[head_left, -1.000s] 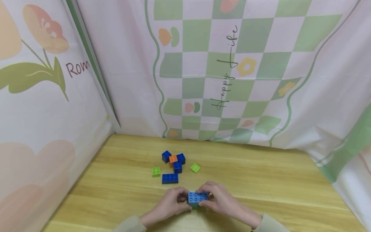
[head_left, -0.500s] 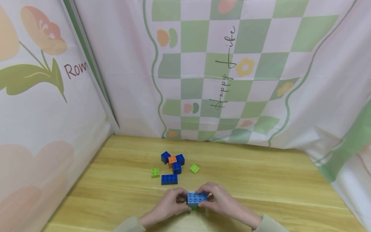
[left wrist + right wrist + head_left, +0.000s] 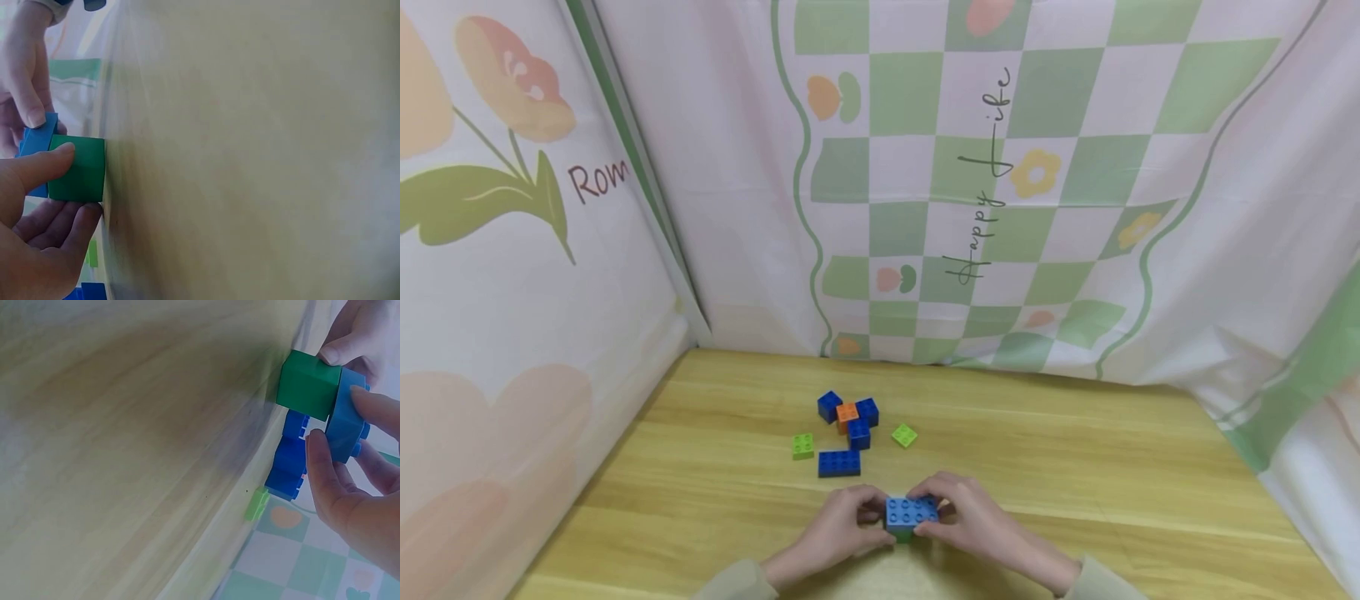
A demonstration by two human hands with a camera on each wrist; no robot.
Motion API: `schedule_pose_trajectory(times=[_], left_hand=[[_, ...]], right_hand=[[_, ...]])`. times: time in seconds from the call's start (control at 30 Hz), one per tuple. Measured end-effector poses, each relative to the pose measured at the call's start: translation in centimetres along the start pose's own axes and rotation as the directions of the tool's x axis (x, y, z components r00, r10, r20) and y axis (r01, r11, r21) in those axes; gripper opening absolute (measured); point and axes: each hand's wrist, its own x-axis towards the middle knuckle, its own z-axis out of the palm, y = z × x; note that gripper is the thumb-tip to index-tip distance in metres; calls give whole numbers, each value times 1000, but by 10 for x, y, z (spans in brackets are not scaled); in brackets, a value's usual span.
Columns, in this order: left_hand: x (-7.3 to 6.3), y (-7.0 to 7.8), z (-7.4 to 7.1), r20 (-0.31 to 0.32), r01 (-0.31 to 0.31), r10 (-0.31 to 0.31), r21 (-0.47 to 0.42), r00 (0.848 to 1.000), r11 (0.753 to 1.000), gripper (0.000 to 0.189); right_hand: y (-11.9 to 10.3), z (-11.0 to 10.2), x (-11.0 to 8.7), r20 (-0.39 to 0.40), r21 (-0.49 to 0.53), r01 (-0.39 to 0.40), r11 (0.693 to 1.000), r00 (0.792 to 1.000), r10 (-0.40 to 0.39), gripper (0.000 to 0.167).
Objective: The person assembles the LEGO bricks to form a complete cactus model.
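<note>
A light blue brick (image 3: pixel 904 511) with several studs sits on top of a green block (image 3: pixel 86 170), and its end juts out past the green toward my right side. My left hand (image 3: pixel 842 521) grips the green block, thumb on one face and fingers on the opposite one. From the other side, my right hand (image 3: pixel 976 518) pinches the overhanging end of the blue brick between thumb and fingers. In the right wrist view the green block (image 3: pixel 309 386) appears to stand on the table. Whether the two pieces are fully pressed together cannot be told.
Beyond the hands on the wooden table (image 3: pixel 1060 450) lie a long dark blue brick (image 3: pixel 839 463), several small dark blue bricks (image 3: pixel 859 433), an orange brick (image 3: pixel 847 414), a left lime brick (image 3: pixel 802 447) and a right lime brick (image 3: pixel 905 435). A patterned curtain (image 3: pixel 745 250) hangs behind.
</note>
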Motion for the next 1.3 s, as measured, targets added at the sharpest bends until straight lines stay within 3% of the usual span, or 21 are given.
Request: schedule_pose_trajectory(times=[1.3], left_hand=[[-6, 3, 3, -22, -14, 14, -19, 1000, 1000, 34]], right_hand=[[2, -1, -3, 2, 15, 10, 1000, 1000, -10, 34]])
